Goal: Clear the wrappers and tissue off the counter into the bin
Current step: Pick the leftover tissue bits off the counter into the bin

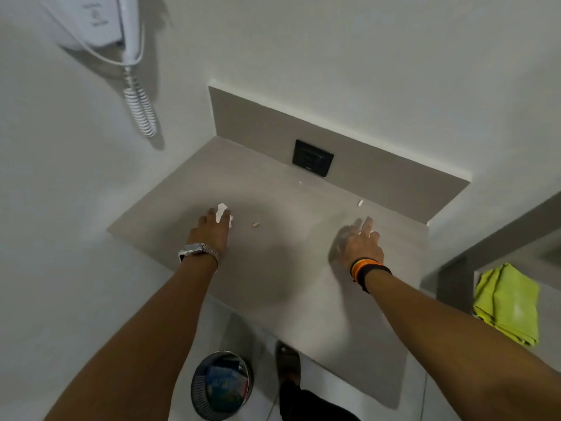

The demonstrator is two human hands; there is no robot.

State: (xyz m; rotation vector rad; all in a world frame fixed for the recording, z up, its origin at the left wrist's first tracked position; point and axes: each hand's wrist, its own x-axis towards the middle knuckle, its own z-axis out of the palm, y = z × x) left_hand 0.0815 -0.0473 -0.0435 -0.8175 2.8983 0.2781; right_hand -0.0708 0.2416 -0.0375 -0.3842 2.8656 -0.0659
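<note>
My left hand (pixel 212 229), with a metal watch on its wrist, rests on the grey counter (pixel 273 268), its fingers closed over a crumpled white tissue (pixel 222 208). My right hand (pixel 364 244), with coloured bands on its wrist, presses down on a clear, blurred wrapper (pixel 341 238); a white scrap shows between its fingers. Between the hands lies a small tan scrap (pixel 255 225). A small white scrap (pixel 360 203) lies near the backsplash, and a tinier one (pixel 300 182) sits below the socket. The round metal bin (pixel 202 396) stands on the floor under the counter edge, with blue wrappers inside.
A black wall socket (pixel 312 158) is set in the backsplash. A white wall-mounted hair dryer (pixel 100 22) with a coiled cord hangs at upper left. A yellow-green cloth (pixel 507 302) lies on a lower shelf to the right. My foot (pixel 288 363) is beside the bin.
</note>
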